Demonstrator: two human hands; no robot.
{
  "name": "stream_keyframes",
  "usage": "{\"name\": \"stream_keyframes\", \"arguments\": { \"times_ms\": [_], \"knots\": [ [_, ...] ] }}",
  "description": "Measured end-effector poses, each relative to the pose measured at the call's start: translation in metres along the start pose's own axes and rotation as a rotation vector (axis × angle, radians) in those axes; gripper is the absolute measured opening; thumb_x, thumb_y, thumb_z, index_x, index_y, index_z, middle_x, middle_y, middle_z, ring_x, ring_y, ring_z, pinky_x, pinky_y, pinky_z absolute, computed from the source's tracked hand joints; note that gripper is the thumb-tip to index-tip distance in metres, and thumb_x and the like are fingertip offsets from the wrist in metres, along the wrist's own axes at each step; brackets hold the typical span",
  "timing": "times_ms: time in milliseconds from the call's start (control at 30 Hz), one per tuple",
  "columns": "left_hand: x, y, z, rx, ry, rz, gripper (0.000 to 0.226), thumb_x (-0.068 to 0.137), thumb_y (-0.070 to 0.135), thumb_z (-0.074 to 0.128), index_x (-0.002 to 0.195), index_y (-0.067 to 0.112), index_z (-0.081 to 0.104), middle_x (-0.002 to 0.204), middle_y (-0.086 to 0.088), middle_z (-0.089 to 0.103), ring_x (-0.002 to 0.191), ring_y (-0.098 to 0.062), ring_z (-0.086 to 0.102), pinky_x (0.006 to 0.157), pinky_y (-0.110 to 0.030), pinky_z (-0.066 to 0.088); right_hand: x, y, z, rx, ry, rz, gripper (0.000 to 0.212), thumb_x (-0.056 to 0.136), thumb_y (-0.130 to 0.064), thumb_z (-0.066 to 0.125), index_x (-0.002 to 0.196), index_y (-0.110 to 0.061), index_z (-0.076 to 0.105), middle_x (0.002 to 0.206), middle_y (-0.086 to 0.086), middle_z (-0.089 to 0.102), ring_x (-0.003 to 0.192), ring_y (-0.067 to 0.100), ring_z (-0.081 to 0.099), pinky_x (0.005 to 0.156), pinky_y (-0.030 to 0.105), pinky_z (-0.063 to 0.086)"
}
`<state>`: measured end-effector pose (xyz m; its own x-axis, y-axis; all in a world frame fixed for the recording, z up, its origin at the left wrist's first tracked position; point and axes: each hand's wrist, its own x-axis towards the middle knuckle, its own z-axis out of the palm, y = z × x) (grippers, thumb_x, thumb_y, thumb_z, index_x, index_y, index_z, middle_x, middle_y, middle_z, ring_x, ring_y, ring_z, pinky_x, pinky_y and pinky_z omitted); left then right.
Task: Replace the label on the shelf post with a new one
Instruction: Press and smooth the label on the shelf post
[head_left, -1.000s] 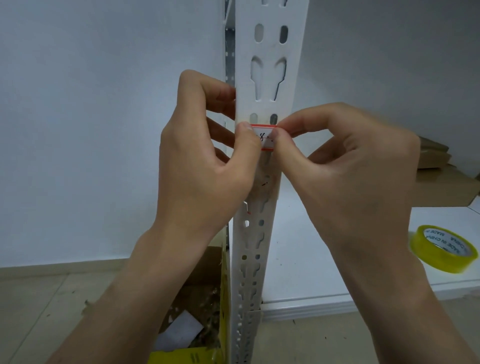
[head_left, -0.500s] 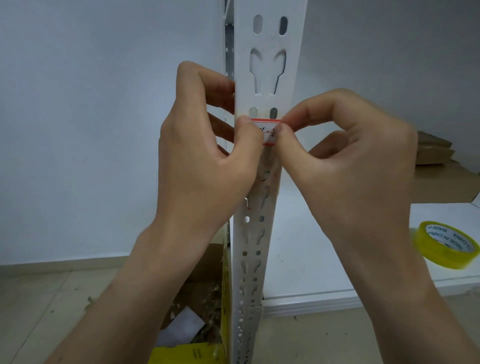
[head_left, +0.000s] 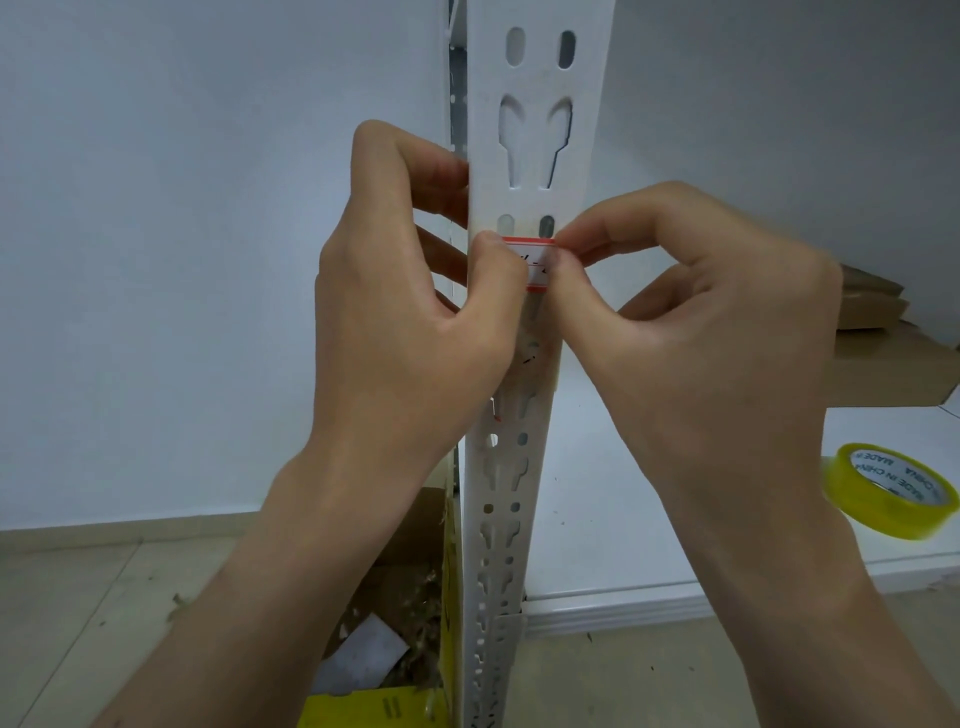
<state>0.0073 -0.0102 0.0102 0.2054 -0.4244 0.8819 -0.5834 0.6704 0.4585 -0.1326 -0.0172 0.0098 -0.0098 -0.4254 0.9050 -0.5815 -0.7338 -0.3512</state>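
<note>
at frame centre, step: likely sticking label (head_left: 537, 265) on shelf post (head_left: 535, 130)
left hand (head_left: 410, 332): grips post, thumb presses label
right hand (head_left: 701, 322): pinches label's right end
next: press it flat, level

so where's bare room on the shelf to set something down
Free: the white shelf between the post and the yellow tape roll, toward its front edge. Crowded: cardboard at the back right, and the left hand and right hand crowd the post around the label.

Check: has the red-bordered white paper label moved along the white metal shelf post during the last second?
No. The red-bordered label stays just below the same two small oval holes in the white post.
</note>
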Motion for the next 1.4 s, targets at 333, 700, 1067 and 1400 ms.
{"name": "stream_keyframes", "arguments": {
  "times_ms": [333, 700, 1067, 1400],
  "knots": [
    [0.0004, 0.0012, -0.0013, 0.035, -0.003, 0.01, 0.027, 0.093, 0.03, 0.062, 0.108, 0.024, 0.041, 0.1, 0.029, 0.054, 0.09, -0.009, 0.069, 0.062, -0.01, 0.052, 0.0004, -0.0054, 0.0019, -0.017, -0.033, 0.061, 0.01, 0.089, -0.035, 0.074, 0.092, -0.027, 0.069, 0.081, -0.017, 0.068, 0.063, 0.002, 0.062, 0.057, 0.017, 0.046],
    [0.0011, 0.0018, -0.002, 0.039, -0.003, 0.001, 0.027, 0.092, 0.032, 0.063, 0.108, 0.026, 0.041, 0.102, 0.026, 0.056, 0.09, -0.012, 0.071, 0.064, -0.014, 0.056, -0.0006, -0.0009, -0.0022, 0.004, -0.005, 0.019, 0.014, 0.093, -0.034, 0.072, 0.098, -0.022, 0.074, 0.091, -0.013, 0.075, 0.063, -0.007, 0.057, 0.063, 0.01, 0.044],
    [0.0007, 0.0018, -0.0012, 0.036, 0.0, -0.001, 0.026, 0.092, 0.029, 0.062, 0.108, 0.025, 0.041, 0.101, 0.026, 0.056, 0.09, -0.012, 0.071, 0.06, -0.01, 0.051, 0.0011, -0.0034, -0.0015, 0.0, -0.018, 0.025, 0.007, 0.091, -0.033, 0.069, 0.094, -0.028, 0.073, 0.087, -0.015, 0.073, 0.062, -0.003, 0.061, 0.058, 0.015, 0.041],
    [0.0009, 0.0007, -0.0021, 0.006, -0.01, 0.005, 0.026, 0.092, 0.029, 0.061, 0.108, 0.024, 0.041, 0.1, 0.029, 0.054, 0.091, -0.011, 0.071, 0.06, -0.01, 0.052, -0.0004, -0.0008, -0.0008, -0.003, 0.004, 0.027, 0.009, 0.091, -0.032, 0.071, 0.093, -0.023, 0.074, 0.088, -0.015, 0.075, 0.064, -0.012, 0.057, 0.062, 0.001, 0.039]
  ]
}}
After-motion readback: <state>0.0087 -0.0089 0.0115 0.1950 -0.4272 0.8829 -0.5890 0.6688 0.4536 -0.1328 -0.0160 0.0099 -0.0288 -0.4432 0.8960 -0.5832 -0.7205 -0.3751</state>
